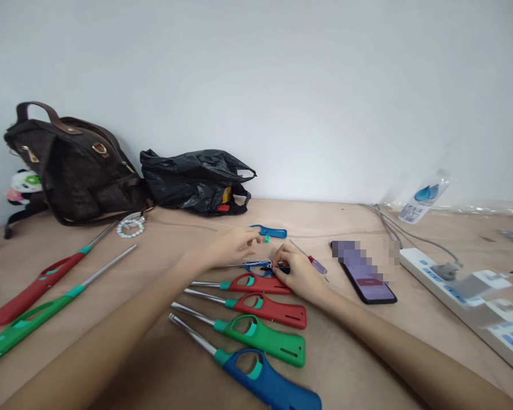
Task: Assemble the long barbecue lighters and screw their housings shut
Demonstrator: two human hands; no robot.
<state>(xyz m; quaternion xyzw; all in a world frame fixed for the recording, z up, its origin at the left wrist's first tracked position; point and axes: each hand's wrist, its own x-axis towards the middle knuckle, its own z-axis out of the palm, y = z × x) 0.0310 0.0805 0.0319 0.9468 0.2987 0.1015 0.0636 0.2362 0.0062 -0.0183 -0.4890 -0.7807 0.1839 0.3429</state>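
Observation:
My left hand [241,245] hovers at the middle of the table, fingers apart and slightly blurred, with nothing visible in them. Just beyond its fingertips are a blue lighter casing half [274,232] and a small teal trigger [267,239]. My right hand [297,267] is closed, thumb and finger pinching at the opened blue lighter [256,269], where thin white wires and dark inner parts show. What exactly the fingertips grip is partly hidden. Beside that hand lies a purple-handled screwdriver [317,265]. Closer to me lie a red lighter [256,283] and several more in a row.
A green lighter [269,340] and a blue lighter [273,382] lie nearest me. More long lighters [34,319] and a bead bracelet [130,228] are left. Behind stand a brown bag [85,171] and black plastic bag [192,179]. A phone [363,276], power strip [461,302] and bottle [425,196] are right.

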